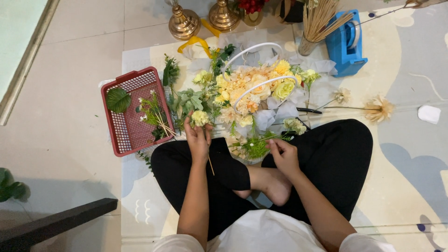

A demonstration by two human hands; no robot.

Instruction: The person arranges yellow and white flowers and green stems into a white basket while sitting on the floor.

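Left hand (198, 137) raised, gripping a pale flower (199, 117); right hand (283, 154) pinches a stem (261, 138).

The light is soft and even, and seems to come from above. The pale tiled floor (70, 93) looks bright but has no glare. A soft grey shadow lies beside the person's black trousers (336, 154). The shiny gold metal candle stands (184, 23) show small bright spots. The picture is fairly sharp.
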